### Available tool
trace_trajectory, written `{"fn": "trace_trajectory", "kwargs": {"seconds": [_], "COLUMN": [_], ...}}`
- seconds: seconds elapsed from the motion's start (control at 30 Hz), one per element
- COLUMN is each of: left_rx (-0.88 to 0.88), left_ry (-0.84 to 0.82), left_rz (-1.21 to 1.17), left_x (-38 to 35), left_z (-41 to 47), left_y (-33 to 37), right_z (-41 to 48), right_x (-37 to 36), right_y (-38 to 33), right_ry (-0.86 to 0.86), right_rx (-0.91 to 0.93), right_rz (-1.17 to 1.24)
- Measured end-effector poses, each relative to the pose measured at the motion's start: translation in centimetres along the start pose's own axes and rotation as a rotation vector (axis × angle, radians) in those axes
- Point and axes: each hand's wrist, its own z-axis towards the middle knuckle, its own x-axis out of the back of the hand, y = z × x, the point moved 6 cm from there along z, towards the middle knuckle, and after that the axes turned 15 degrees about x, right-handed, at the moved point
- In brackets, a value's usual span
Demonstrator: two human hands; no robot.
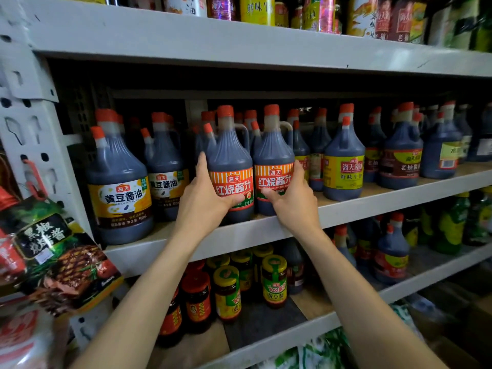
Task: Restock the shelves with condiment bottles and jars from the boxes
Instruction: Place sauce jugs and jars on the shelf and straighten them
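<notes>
Left bottle [231, 166] and right bottle [274, 161], both with red labels, stand side by side on the middle shelf [372, 206]. The left hand [205, 198] wraps its fingers round the left one, the right hand [292, 201] round the right one.

Grey metal shelf rack [239, 43] fills the view, paint scuffed. Perforated upright [32, 123] at left w/ keyhole slots, red hook [34, 179] clipped on. Middle tier [372, 206] & bottom tier [292, 334]: grey front lips, bare wood boards [308, 304]. Mesh back panel [80, 102] rear left. Light catches front edges; recesses under each tier dark.
</notes>
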Motion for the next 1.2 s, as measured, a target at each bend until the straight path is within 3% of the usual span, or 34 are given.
{"fn": "trace_trajectory", "kwargs": {"seconds": [0.33, 0.67, 0.73, 0.8, 0.83, 0.9, 0.97, 1.07, 1.2], "left_rx": [-0.010, 0.002, -0.078, -0.293, -0.406, -0.543, -0.522, -0.458, -0.523], "left_ry": [0.041, 0.082, 0.255, 0.404, 0.402, 0.199, -0.160, -0.642, -1.036], "left_rz": [0.043, 0.116, 0.116, -0.059, -0.159, -0.289, -0.347, -0.251, -0.103], "left_x": [-0.4, -0.2, -0.1, -1.7, -3.7, -9.9, -17.1, -26.8, -35.2], "left_z": [-0.6, -1.8, -4.4, -9.5, -12.8, -19.4, -25.7, -35.2, -46.3], "left_y": [0.1, 0.5, 1.2, 2.6, 3.2, 4.4, 5.7, 7.1, 6.9], "right_z": [1.4, 0.8, -1.2, -5.4, -8.4, -15.5, -22.9, -34.3, -50.2], "right_x": [0.5, 0.8, 2.7, 6.5, 8.6, 12.8, 16.8, 22.9, 29.4], "right_y": [2.1, 0.9, 1.0, 2.7, 4.2, 8.4, 13.5, 20.5, 26.8], "right_ry": [-0.138, -0.226, -0.080, 0.208, 0.345, 0.500, 0.480, 0.211, -0.226], "right_rx": [0.034, 0.045, 0.008, -0.040, -0.057, -0.157, -0.356, -0.673, -1.038], "right_rz": [0.207, 0.159, 0.169, 0.165, 0.120, -0.010, -0.127, -0.311, -0.517]}}
